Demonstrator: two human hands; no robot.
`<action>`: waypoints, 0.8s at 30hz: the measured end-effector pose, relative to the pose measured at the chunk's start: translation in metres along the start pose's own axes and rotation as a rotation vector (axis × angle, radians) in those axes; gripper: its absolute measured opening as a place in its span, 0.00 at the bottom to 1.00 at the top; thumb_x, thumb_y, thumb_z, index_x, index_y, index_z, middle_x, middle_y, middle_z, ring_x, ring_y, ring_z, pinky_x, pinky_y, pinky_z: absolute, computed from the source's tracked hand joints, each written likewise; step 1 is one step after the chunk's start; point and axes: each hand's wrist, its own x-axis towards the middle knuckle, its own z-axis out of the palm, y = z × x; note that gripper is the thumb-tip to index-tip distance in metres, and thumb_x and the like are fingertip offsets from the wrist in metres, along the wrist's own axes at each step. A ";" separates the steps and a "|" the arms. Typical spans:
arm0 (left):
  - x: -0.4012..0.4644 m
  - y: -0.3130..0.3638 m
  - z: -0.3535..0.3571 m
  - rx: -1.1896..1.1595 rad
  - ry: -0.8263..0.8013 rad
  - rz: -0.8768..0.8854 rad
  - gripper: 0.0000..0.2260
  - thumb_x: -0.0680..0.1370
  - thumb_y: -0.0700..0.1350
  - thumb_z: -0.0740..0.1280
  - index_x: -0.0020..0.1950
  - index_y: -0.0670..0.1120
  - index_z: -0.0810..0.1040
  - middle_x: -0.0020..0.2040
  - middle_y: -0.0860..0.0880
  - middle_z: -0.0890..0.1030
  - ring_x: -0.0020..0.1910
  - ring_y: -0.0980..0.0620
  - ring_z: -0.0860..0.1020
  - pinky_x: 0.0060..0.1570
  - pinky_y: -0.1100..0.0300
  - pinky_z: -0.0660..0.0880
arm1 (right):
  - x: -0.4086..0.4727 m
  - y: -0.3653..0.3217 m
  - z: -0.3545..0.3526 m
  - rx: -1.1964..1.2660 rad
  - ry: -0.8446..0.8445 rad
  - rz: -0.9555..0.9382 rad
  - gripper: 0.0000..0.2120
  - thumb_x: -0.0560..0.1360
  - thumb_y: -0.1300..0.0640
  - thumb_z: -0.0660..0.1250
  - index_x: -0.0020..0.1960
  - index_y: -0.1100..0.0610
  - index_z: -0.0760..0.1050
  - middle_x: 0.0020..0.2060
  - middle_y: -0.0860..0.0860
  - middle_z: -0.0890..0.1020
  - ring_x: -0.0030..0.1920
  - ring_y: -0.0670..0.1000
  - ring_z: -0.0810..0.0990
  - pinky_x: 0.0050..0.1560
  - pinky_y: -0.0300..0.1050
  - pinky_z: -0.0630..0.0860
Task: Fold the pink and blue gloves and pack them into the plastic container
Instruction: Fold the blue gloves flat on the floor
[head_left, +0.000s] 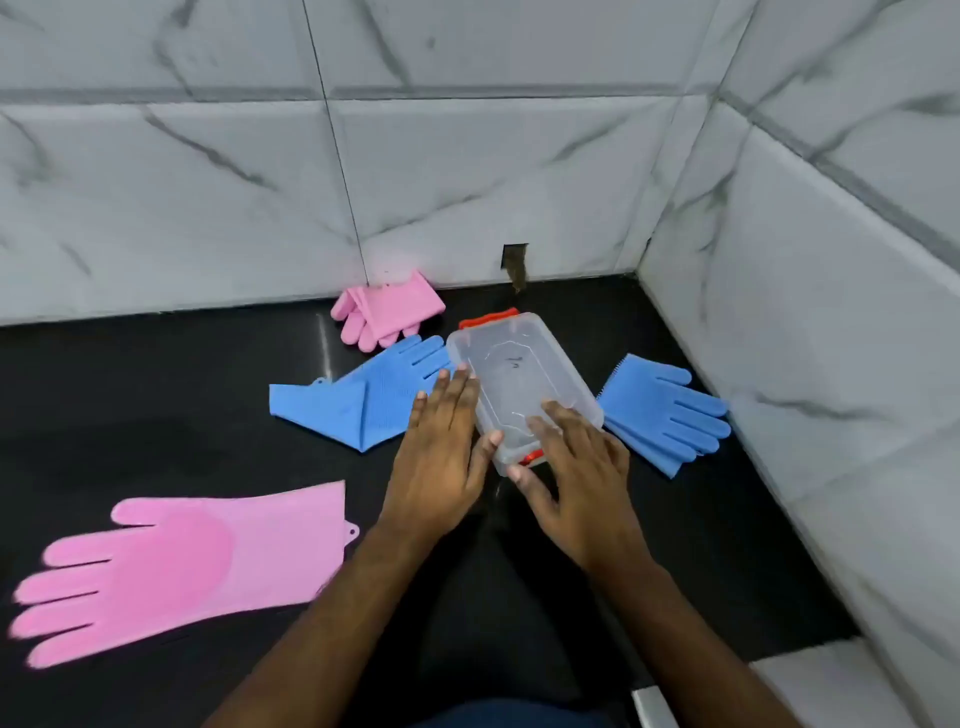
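A clear plastic container (519, 374) with its lid on and red clips lies on the black counter. My left hand (441, 452) rests against its left side with the thumb at the near corner. My right hand (566, 467) lies over its near end, fingers on the lid. A large pink glove (176, 566) lies flat at the near left. A folded pink glove (387, 309) sits by the back wall. One blue glove (363, 395), partly folded, lies left of the container. Another blue glove (660, 410) lies to its right.
The black counter (156, 395) is bounded by marble-tiled walls at the back (467, 182) and on the right (805, 312). A small dark hole (514, 260) shows low in the back wall. A white ledge (831, 691) begins at the near right.
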 end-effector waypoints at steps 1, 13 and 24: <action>0.000 0.005 0.003 0.041 -0.035 0.017 0.30 0.84 0.60 0.48 0.84 0.49 0.53 0.84 0.53 0.50 0.82 0.57 0.43 0.81 0.52 0.42 | 0.001 0.007 0.001 0.011 -0.036 -0.035 0.26 0.80 0.36 0.57 0.75 0.47 0.68 0.77 0.47 0.66 0.79 0.46 0.58 0.74 0.45 0.50; 0.009 0.000 0.007 0.252 -0.196 0.204 0.28 0.85 0.60 0.51 0.81 0.48 0.62 0.82 0.49 0.62 0.83 0.51 0.53 0.81 0.51 0.46 | 0.005 0.026 0.002 0.151 -0.071 -0.047 0.27 0.83 0.36 0.50 0.73 0.48 0.71 0.77 0.45 0.67 0.81 0.43 0.52 0.79 0.57 0.55; 0.005 0.007 -0.002 0.272 -0.152 0.384 0.21 0.81 0.56 0.67 0.71 0.47 0.77 0.62 0.48 0.80 0.63 0.48 0.76 0.64 0.50 0.74 | -0.019 0.002 0.011 0.117 0.038 0.225 0.21 0.80 0.40 0.63 0.71 0.44 0.70 0.79 0.48 0.61 0.82 0.48 0.49 0.78 0.55 0.53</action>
